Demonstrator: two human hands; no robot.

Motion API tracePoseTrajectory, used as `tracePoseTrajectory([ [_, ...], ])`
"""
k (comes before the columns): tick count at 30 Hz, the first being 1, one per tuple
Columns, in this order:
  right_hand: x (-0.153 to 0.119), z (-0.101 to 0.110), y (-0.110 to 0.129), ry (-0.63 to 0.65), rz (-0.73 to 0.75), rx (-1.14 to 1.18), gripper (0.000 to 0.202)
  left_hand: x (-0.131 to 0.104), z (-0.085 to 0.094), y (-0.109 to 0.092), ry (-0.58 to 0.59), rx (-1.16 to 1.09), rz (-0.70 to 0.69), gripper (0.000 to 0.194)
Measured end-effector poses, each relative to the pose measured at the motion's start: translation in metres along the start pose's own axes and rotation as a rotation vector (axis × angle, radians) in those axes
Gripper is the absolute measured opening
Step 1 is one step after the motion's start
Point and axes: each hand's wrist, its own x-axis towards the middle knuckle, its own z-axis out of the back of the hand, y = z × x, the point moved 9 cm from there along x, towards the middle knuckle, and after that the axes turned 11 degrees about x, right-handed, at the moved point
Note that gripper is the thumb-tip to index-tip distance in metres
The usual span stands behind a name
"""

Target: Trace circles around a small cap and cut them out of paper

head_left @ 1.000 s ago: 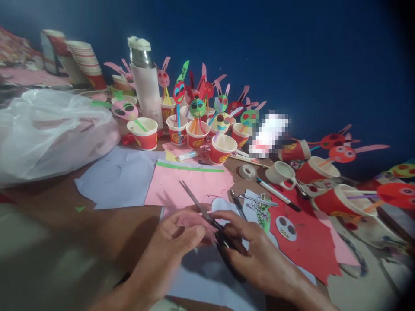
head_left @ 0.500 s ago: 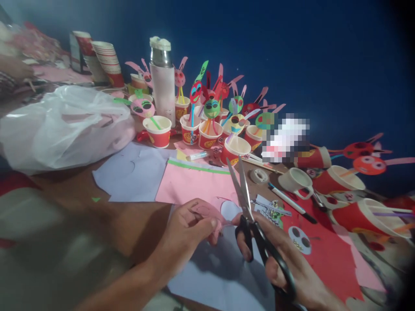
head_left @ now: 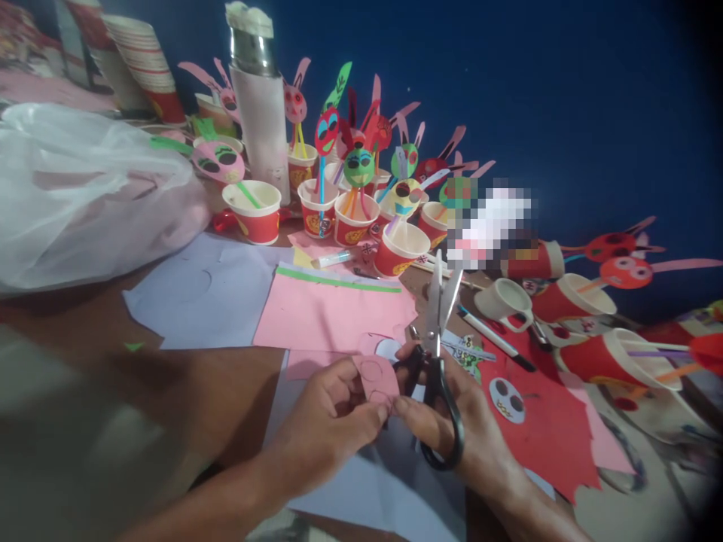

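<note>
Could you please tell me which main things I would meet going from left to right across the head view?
White plastic bag, tall flask, left hand, small pink paper piece, black-handled scissors, white mug, orange paper face.

Your scissors (head_left: 432,339), laid across the pink paper piece (head_left: 373,384) a second ago, now point upward with blades parted. Your right hand (head_left: 471,414) has come back beside your left hand (head_left: 333,414), thumb at the paper's edge, and the paper has turned, showing its outlines more squarely.
</note>
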Motion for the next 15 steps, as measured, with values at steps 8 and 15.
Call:
tracePoseTrajectory([
  [8, 0.001, 0.006, -0.008, -0.038, 0.009, 0.016, 0.039, 0.003, 0.001, 0.006, 0.069, 0.005, -0.028, 0.019],
  [15, 0.001, 0.005, 0.000, -0.031, 0.038, -0.083, 0.033, 0.003, 0.013, 0.007, -0.021, -0.031, -0.040, 0.017],
])
